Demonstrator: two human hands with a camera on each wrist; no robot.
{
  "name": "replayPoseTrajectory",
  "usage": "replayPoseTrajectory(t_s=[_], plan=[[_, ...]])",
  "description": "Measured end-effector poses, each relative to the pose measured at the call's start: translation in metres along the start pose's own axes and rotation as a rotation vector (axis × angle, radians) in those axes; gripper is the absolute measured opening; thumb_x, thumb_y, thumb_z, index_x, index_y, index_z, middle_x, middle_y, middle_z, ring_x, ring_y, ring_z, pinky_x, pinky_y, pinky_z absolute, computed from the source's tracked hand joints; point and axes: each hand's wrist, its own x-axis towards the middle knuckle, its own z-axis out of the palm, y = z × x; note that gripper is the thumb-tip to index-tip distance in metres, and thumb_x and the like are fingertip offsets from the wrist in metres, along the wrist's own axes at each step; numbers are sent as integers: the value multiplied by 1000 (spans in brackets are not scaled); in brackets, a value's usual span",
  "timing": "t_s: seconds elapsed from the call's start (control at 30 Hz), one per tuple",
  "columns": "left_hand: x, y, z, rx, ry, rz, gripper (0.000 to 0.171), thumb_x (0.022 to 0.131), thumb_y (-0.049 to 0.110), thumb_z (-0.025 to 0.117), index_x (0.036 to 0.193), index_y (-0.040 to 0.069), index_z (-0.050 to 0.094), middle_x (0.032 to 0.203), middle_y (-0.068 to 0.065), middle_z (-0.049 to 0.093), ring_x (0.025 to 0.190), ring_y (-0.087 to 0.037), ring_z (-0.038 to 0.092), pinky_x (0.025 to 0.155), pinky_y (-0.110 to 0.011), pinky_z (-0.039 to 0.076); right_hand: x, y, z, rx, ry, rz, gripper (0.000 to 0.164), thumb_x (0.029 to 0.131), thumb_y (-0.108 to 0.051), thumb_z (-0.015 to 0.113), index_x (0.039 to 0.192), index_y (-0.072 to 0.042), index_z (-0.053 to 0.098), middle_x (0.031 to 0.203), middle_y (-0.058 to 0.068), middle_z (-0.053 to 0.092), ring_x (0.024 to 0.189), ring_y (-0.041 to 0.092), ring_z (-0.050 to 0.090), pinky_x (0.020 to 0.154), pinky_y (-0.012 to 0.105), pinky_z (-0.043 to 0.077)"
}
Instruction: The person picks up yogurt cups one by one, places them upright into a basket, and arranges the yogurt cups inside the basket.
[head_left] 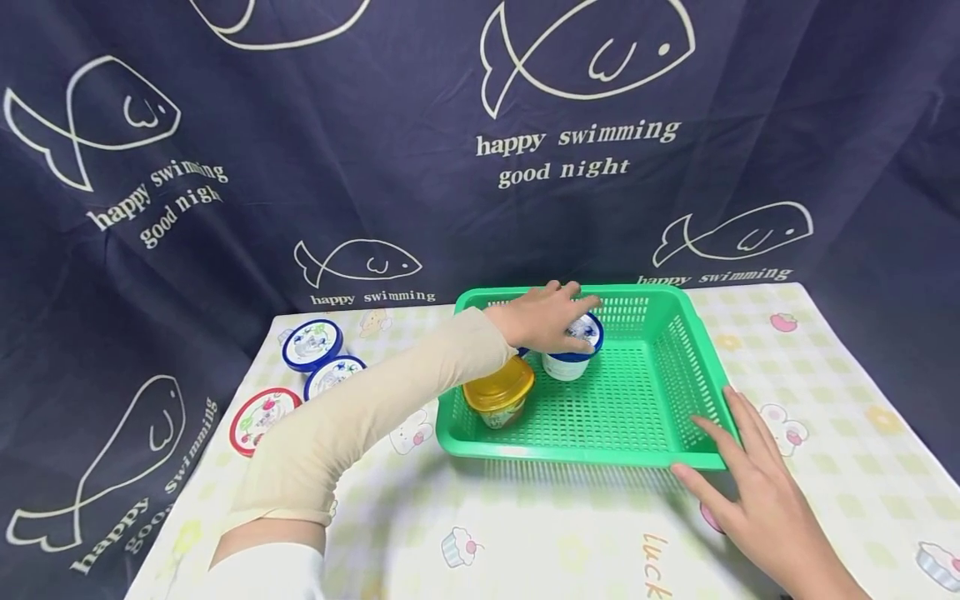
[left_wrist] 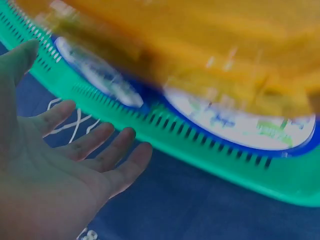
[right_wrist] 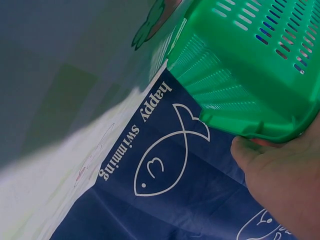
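My left hand (head_left: 542, 320) is over the back left of a green plastic basket (head_left: 660, 459), right at a white tub with a blue lid (head_left: 566, 367). In the left wrist view its fingers (left_wrist: 116, 150) are spread and relaxed, holding nothing. Next to that tub in the basket stands a tub with a yellow lid (head_left: 500, 387). A second blue-lidded tub (left_wrist: 102, 75) also shows in the left wrist view; the left arm mostly hides it in the head view. My right hand (head_left: 761, 496) holds the basket's front right corner, with fingers over the rim.
Two blue-lidded tubs (head_left: 312, 344) and a red-lidded tub (head_left: 262, 417) stand at the table's left, partly behind the left sleeve (head_left: 375, 400). A patterned cloth (head_left: 570, 533) covers the table. Behind it hangs a dark blue curtain (head_left: 420, 150) with fish drawings.
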Motion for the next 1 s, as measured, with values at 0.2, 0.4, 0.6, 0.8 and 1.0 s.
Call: replayPoseTrajectory(t_s=[0.2,0.4,0.6,0.8,1.0], plan=[[-10,-4,-14,-11,56,-24,68,98,60,47,155,27,29,151,-5,36,129,-24,40,107,-43,36,1,-1,1,6,5,2,68,85,-34,79,141,-8,52,166,10,11,153,28,7,117,61,9],[-21,-6,-21,-36,88,-30,67,99,61,44,155,29,29,152,-4,36,130,-23,40,108,-44,35,0,-1,1,1,0,10,68,85,-35,78,142,-8,52,166,10,11,153,28,6,116,63,10],[-33,-7,-29,-52,150,-24,63,99,60,45,152,27,34,148,-2,42,127,-21,43,108,-43,36,2,0,1,2,-5,9,68,85,-34,79,142,-7,52,166,9,10,153,27,6,116,63,10],[-44,-11,-30,-54,188,-32,62,99,59,45,151,26,37,145,0,46,124,-19,45,105,-39,39,4,-1,-1,5,-27,25,69,87,-35,78,143,-7,50,167,7,7,153,28,4,114,66,9],[-52,-17,-25,-76,182,-44,61,100,59,45,151,27,37,144,-1,46,124,-20,44,104,-40,38,2,0,1,9,-18,20,69,86,-35,78,143,-7,50,167,9,8,153,28,4,115,65,8]])
